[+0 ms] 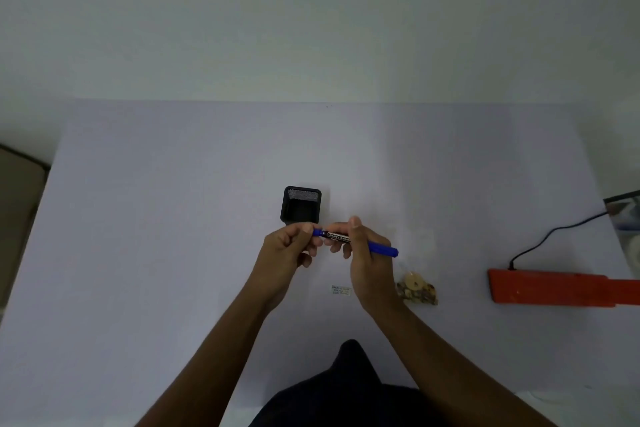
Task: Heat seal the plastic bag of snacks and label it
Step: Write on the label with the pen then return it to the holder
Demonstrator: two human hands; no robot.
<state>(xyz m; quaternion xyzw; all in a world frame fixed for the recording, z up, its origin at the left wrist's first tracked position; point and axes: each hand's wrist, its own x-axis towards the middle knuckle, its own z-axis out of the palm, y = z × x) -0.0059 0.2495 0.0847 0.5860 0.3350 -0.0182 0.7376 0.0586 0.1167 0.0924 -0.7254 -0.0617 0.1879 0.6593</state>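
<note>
A blue marker (pixel 381 247) is held level above the middle of the table. My right hand (pixel 367 253) grips its barrel. My left hand (pixel 287 250) pinches the marker's left end, where the cap sits. Below the hands a small white label (pixel 341 290) lies flat on the table. Just right of my right wrist lies the clear plastic bag of snacks (pixel 417 289), with round beige pieces inside. The orange heat sealer (pixel 554 288) lies at the right, its black cord (pixel 550 236) running off to the upper right.
A black mesh pen holder (pixel 301 204) stands just behind my hands. A shiny object (pixel 627 218) sits at the table's right edge. The table (pixel 156 253) is pale grey against a white wall. My dark clothing (pixel 346 392) shows at the bottom.
</note>
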